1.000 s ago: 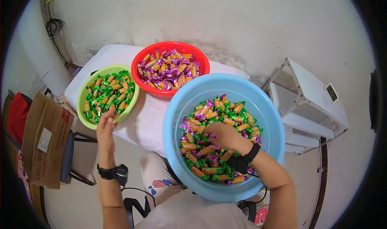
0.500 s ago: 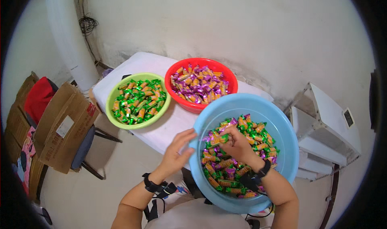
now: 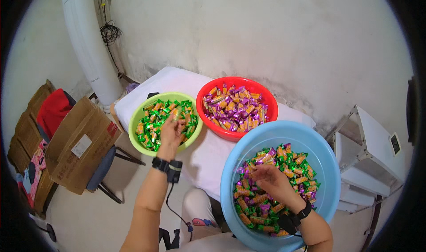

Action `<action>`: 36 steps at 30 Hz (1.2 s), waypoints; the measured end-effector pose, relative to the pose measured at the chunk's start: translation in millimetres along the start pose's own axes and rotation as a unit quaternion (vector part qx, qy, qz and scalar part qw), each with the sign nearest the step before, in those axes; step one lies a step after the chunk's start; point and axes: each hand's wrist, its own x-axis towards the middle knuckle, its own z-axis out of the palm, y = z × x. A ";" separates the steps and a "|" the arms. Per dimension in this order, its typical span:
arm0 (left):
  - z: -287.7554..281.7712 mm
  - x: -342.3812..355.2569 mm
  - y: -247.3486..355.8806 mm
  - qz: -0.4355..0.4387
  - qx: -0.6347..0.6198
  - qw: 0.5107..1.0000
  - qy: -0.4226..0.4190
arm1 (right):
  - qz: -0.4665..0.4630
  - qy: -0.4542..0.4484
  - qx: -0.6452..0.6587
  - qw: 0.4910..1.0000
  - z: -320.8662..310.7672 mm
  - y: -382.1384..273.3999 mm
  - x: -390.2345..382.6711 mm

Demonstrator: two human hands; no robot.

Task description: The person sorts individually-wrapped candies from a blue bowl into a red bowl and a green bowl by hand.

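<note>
Now that the left hand [image 3: 170, 133] has been shifted from blue basin [image 3: 327, 174] to green bowl [image 3: 132, 127], a green-wrapped candy [image 3: 176, 113] is apparently pinched above matching ones; right hand [image 3: 278, 185] is held loosely spread over the basin.

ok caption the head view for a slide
Left hand over the green basin of green-wrapped pieces, right hand over the blue basin of green and purple pieces.

Candy [image 3: 176, 113] now apparently in left hand [image 3: 170, 130]

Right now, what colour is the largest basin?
Light blue; the largest basin shows best in the head view.
</note>
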 end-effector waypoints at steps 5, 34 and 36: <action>-17.4 96.9 24.0 0.072 0.098 0.990 0.074 | -0.005 0.020 0.004 1.000 -9.5 15.0 1.6; 67.3 -198.9 -17.3 -0.017 0.265 0.939 -0.217 | -0.206 -0.016 -0.693 0.690 -40.5 60.0 16.4; 73.8 -200.0 -20.8 -0.003 0.268 0.930 -0.252 | -0.161 -0.043 -0.709 0.686 -46.6 58.3 15.9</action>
